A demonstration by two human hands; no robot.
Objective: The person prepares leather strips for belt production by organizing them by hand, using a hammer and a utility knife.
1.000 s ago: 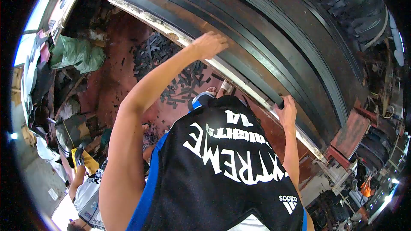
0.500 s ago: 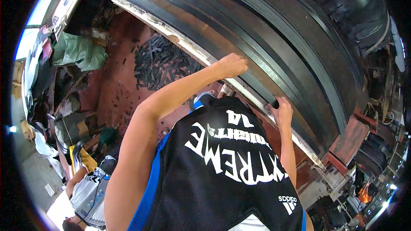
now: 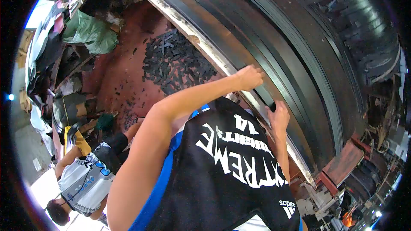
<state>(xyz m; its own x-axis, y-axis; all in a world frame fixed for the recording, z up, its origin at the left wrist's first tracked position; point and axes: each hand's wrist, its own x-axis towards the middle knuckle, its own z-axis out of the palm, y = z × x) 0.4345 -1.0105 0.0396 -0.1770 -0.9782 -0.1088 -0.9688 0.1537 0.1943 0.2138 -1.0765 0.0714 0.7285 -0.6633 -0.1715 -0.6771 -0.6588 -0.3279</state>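
Long dark strips lie side by side along a brown table with a pale, worn edge. My left hand is closed, its fingers curled down on a black strip close to that edge. Nearer my body, my right hand grips the same strip, thumb towards the table edge and fingers bent over it. The part of the strip under both hands is hidden.
Many short black pieces are heaped on the red floor at the left. A co-worker is at the lower left, below a green sack. A red-brown block stands by the table's right end.
The head view has shifted, so the table and floor pile sit further right and the co-worker shows more fully. Both hands keep nearly the same pose on the strip.
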